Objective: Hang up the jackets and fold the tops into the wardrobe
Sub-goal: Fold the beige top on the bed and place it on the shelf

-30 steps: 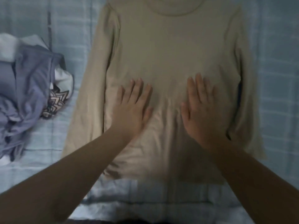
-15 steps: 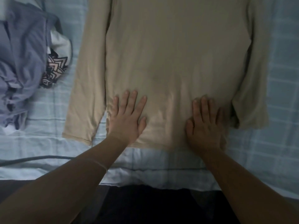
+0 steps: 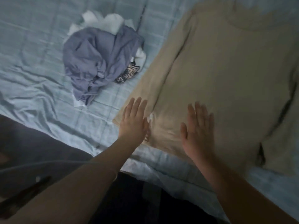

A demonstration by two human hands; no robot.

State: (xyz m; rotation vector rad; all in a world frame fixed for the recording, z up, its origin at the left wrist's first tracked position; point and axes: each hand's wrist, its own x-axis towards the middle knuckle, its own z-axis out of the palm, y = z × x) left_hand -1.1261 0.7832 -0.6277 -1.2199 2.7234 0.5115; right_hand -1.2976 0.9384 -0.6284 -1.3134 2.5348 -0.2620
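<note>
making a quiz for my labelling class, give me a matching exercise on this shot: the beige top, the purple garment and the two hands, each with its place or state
Things:
1 beige top
2 purple garment
3 left hand
4 right hand

Places or states:
a crumpled in a heap
b flat on the top's body near the hem
c spread out on the bed sheet
d flat on the end of a sleeve

Pairs: 1-c; 2-a; 3-d; 4-b
</note>
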